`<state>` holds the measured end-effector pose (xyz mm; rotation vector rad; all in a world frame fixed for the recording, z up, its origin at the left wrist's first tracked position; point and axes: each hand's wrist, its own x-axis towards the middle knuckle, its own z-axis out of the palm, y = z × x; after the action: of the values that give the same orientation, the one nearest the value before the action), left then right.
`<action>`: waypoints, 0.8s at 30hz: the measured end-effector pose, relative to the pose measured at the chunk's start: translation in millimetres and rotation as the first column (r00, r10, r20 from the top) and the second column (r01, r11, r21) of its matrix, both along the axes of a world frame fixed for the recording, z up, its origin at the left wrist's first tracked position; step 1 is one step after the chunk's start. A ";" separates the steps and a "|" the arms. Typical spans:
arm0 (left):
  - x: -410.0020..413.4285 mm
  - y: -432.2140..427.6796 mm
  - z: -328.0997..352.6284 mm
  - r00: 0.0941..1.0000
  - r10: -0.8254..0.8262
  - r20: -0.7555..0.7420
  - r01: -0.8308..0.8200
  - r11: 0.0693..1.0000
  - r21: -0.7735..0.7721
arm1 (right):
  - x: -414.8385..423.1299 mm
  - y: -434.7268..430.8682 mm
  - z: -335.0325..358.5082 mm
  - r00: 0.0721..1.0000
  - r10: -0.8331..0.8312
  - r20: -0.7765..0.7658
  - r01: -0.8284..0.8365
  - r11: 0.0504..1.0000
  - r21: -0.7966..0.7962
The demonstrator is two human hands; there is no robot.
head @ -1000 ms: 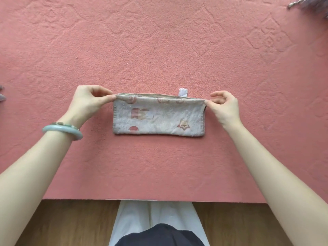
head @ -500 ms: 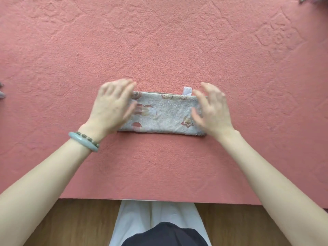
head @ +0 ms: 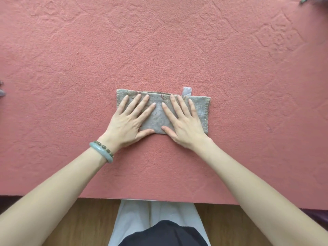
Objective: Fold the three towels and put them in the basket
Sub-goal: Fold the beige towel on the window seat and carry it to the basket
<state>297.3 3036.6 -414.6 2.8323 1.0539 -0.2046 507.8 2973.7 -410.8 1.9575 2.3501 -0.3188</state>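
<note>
Pink cloth point(head: 159, 41) stretched before us; on it our left hand point(head: 127, 121) and right hand point(head: 182, 123) lay flat, fingers spread, on one towel point(head: 158, 116) folded into a strip. We judged most work remained, no basket in view.

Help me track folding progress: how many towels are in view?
1: the folded towel lies mid-table under the left hand and right hand. Others may be out of frame.

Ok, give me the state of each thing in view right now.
towel: folded into a narrow strip, flat on the pink cover, white tag poking out at its far edge
left hand: open, fingers straight, pressing on the towel
right hand: open, fingers straight, pressing on the towel
</note>
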 end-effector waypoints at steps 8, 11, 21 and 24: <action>-12.7 -12.5 19.1 0.756 0.616 0.222 -0.579 0.787 -0.214 | -21.1 10.0 12.1 0.981 -0.156 -0.112 0.167 0.982 0.093; -11.8 -17.0 20.8 0.672 0.707 0.222 -0.643 0.705 -0.300 | -18.3 13.8 15.8 0.972 -0.211 -0.103 0.207 0.977 -0.045; 6.7 -7.8 37.0 0.533 0.818 0.218 -0.692 0.569 -0.445 | -13.1 20.6 23.5 0.974 -0.211 -0.085 0.187 0.954 -0.234; 1.8 1.4 37.2 0.501 0.841 0.206 -0.678 0.529 -0.510 | -10.8 21.5 25.0 0.972 -0.214 -0.095 0.185 0.951 -0.248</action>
<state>299.2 3038.0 -377.4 1.6733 1.8022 0.2854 497.0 2995.2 -385.9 2.1112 2.0627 -0.7153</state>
